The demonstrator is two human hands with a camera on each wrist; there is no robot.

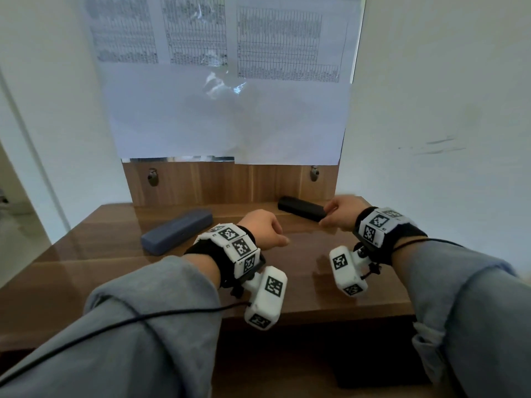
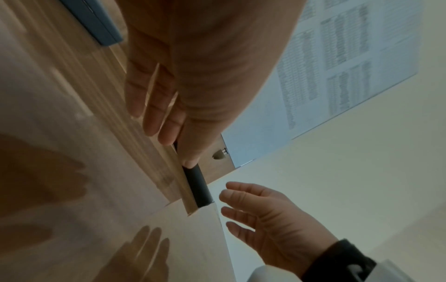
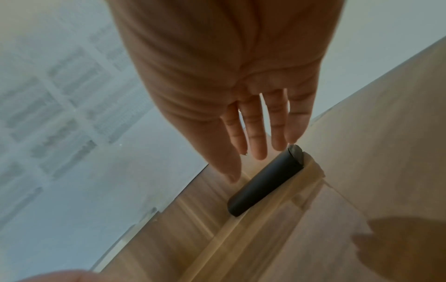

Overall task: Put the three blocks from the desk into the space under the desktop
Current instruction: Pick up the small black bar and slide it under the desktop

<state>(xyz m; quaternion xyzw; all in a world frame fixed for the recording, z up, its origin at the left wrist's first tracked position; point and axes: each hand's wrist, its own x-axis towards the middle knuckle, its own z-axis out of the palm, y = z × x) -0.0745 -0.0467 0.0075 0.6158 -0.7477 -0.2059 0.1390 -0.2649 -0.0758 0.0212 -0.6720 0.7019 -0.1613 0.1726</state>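
Observation:
A black block (image 1: 301, 211) lies on the raised back strip of the wooden desk (image 1: 301, 254), at the right. My right hand (image 1: 342, 214) is at its right end with thumb and fingers spread. The left wrist view shows this right hand (image 2: 260, 215) a small gap away from the black block (image 2: 196, 185). In the right wrist view its straight fingers (image 3: 255, 133) hang just above the black block (image 3: 265, 181). A blue-grey block (image 1: 176, 231) lies at the left of the desk. My left hand (image 1: 267, 229) hovers empty over the middle, fingers (image 2: 156, 106) loose. I see no third block.
A wooden back panel (image 1: 230, 182) with two metal pegs stands behind the desk, with paper sheets (image 1: 230, 110) above it. White walls close in on both sides. Below the desk's front edge (image 1: 316, 314) is a dark space, with a dark shape (image 1: 373, 369) at the right.

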